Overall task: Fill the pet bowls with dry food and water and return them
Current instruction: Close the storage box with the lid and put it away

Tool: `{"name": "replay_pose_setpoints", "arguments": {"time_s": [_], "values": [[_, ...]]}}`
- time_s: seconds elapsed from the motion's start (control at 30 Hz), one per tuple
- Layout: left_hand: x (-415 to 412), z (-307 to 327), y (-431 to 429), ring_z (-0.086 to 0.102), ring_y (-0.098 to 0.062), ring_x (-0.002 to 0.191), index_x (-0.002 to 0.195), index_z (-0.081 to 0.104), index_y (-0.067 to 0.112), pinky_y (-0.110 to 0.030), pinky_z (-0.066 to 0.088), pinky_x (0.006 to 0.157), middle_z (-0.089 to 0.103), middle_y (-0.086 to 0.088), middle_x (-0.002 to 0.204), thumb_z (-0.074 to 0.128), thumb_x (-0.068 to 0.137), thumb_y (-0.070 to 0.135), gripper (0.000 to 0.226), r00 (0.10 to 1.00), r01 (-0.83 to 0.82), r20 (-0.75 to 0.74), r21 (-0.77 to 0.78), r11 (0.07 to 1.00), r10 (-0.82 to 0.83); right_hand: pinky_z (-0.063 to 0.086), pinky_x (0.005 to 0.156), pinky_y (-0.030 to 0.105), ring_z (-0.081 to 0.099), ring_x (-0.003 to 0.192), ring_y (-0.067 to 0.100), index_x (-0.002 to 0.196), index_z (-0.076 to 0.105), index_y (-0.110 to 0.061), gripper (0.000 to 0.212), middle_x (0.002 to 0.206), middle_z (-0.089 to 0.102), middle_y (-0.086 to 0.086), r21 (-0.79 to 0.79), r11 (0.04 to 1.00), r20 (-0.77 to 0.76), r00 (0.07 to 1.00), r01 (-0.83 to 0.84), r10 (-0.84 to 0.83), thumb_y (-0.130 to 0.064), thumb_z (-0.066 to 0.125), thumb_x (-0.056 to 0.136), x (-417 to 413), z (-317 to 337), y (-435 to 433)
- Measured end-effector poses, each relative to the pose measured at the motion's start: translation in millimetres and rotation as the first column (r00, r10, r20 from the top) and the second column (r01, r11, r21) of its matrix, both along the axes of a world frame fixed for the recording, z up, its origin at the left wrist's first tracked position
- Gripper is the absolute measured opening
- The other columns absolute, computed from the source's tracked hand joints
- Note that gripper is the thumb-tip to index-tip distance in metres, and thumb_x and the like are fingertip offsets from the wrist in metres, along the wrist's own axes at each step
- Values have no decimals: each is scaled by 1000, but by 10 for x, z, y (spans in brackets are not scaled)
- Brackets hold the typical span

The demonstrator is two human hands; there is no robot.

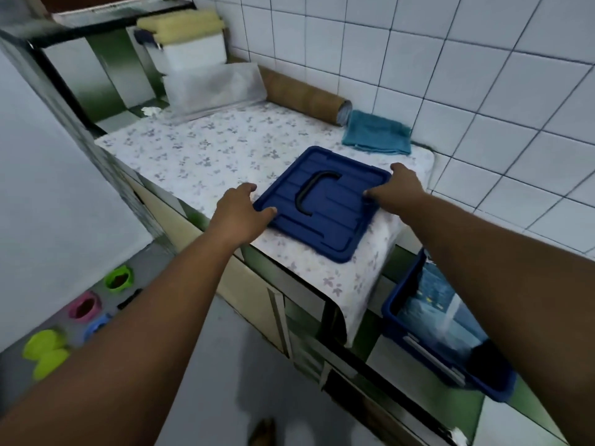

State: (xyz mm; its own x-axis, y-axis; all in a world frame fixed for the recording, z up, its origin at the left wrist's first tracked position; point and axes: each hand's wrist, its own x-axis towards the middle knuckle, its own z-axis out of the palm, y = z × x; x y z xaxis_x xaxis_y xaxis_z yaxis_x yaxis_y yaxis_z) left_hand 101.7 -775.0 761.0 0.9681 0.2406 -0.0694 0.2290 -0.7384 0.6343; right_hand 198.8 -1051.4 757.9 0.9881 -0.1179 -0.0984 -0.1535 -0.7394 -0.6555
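**Fig. 1. Both hands on the bin's lid.** My left hand (pixel 240 214) and right hand (pixel 399 188) hold the blue lid (pixel 322 217), which lies flat near the right end of the counter (pixel 209 149). The fingers of each hand are clamped on opposite edges, thumbs on top. I judge the lid to be stiff, light moulded plastic, smooth and perhaps slippery. Opposite rims or the dark handle (pixel 304 194) at its centre are the sound places to hold it. The open blue bin (pixel 431 357) stands below the counter's right end with a bag inside. The pet bowls (pixel 84 306) sit on the floor at left, well apart from the bin. A floral cover drapes the counter and may slide. A teal cloth (pixel 376 133) and a cardboard tube (pixel 306 91) lie against the tiled wall (pixel 483 75).
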Motion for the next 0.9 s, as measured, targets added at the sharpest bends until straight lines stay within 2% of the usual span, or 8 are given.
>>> {"name": "replay_pose_setpoints", "arguments": {"time_s": [0.17, 0.3, 0.37, 0.5, 0.6, 0.73, 0.8, 0.9], "values": [[128, 8, 19, 56, -22, 128, 154, 41, 16, -31, 46, 102, 55, -5, 146, 76, 89, 41, 78, 999, 35, -34, -45, 998, -37, 48, 104, 46, 46, 128, 37, 151, 26, -8, 106, 146, 41, 17, -83, 993, -182, 981, -83, 67, -27, 90, 68, 357, 57, 43], [162, 19, -67, 63, -17, 104, 132, 64, 15, -26, 46, 86, 66, 3, 115, 78, 88, 26, 47, 995, 98, 20, -95, 991, -96, 42, 110, 46, 39, 138, 36, 157, 21, -17, 119, 155, 34, 13, -47, 997, -166, 984, -67, 58, -31, 93, 62, 384, 5, -49], [175, 33, -120, 64, -15, 95, 127, 67, 15, -26, 48, 82, 68, 1, 113, 79, 86, 21, 42, 991, 132, 18, -117, 984, -131, 43, 109, 47, 41, 134, 36, 154, 26, -20, 115, 152, 38, 13, 4, 999, -143, 989, -38, 38, -34, 92, 61, 324, -20, -129], [171, 94, -384, 61, 0, 82, 125, 66, 21, -16, 49, 70, 67, 8, 105, 84, 80, 17, 48, 975, 222, 5, -172, 960, -224, 48, 101, 44, 51, 123, 32, 146, 36, -17, 97, 141, 46, 12, 164, 981, -101, 991, 107, -91, -30, 90, 66, 130, -34, -453], [105, 156, -694, 69, -8, 90, 121, 68, 24, -29, 59, 81, 72, 8, 105, 84, 78, 15, 46, 958, 286, 39, -234, 929, -285, 51, 82, 33, 58, 105, 25, 138, 44, -10, 79, 129, 54, 13, 351, 901, -58, 967, 253, -249, -19, 87, 73, -78, -6, -764], [-57, 135, -1145, 69, -7, 91, 121, 68, 23, -27, 60, 77, 71, 12, 103, 86, 77, 19, 48, 930, 366, 71, -260, 893, -361, 54, 64, 23, 59, 74, 12, 127, 51, -5, 59, 101, 60, 10, 502, 777, -35, 907, 379, -420, -3, 82, 76, -461, 37, -1236], [-159, 68, -1362, 69, -11, 95, 129, 67, 18, -31, 60, 83, 72, 7, 112, 87, 76, 24, 57, 909, 414, 63, -244, 877, -412, 58, 64, 25, 63, 68, 15, 123, 55, -3, 52, 90, 62, 8, 523, 750, -27, 887, 405, -461, 3, 79, 77, -658, 5, -1497], [-313, -68, -1661, 66, -14, 110, 142, 58, 17, -32, 57, 95, 67, 2, 131, 87, 72, 38, 78, 874, 475, 10, -223, 851, -486, 60, 78, 35, 67, 74, 20, 118, 59, -6, 45, 98, 65, 10, 463, 757, -39, 864, 461, -502, 1, 78, 78, -917, -148, -1825]]}}
